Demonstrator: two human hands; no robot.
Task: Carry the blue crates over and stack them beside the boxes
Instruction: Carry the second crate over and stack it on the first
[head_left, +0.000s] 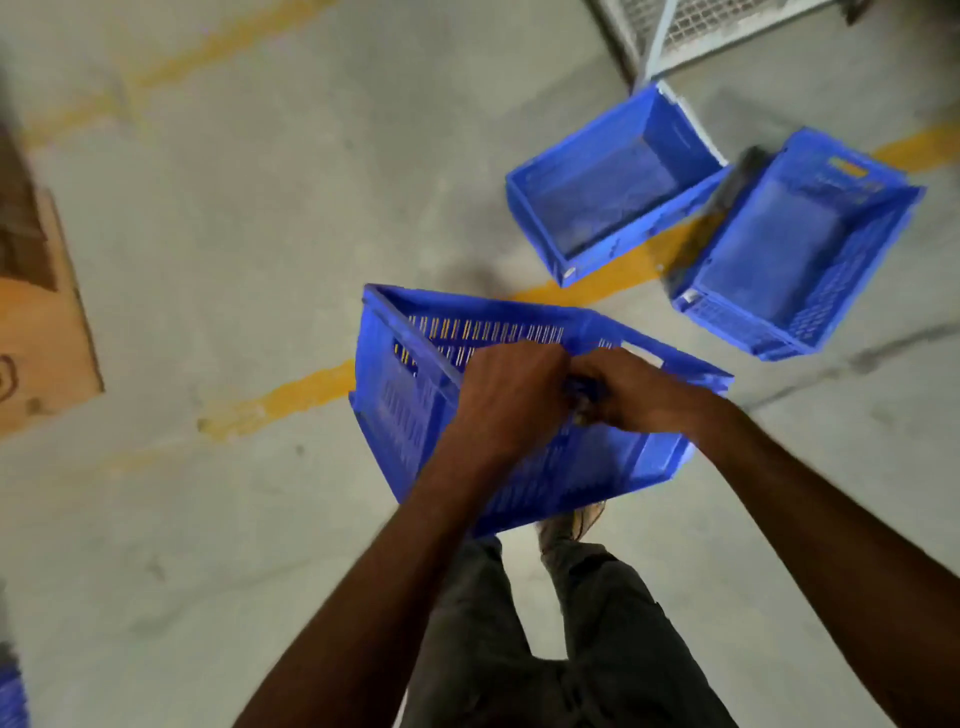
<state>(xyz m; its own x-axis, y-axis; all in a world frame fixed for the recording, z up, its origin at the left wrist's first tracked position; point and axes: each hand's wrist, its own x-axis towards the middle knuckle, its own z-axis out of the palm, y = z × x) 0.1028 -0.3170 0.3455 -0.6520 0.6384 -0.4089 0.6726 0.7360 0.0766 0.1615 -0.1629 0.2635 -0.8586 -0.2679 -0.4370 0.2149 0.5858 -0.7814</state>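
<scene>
A blue slotted crate (415, 395) hangs tilted above the concrete floor in front of my legs. My left hand (506, 395) and my right hand (631, 392) both grip its near rim, knuckles almost touching. Two more blue crates rest open side up on the floor at the upper right: one (608, 192) near a mesh cage, the other (795, 249) to its right. A brown cardboard box (36, 332) lies at the left edge. The frame is motion-blurred.
A metal mesh cage (691, 26) stands at the top right. Yellow painted lines (296, 400) cross the grey floor diagonally. A bit of another blue object (10, 696) shows at the bottom left corner. My legs and a shoe (571, 525) are below the held crate.
</scene>
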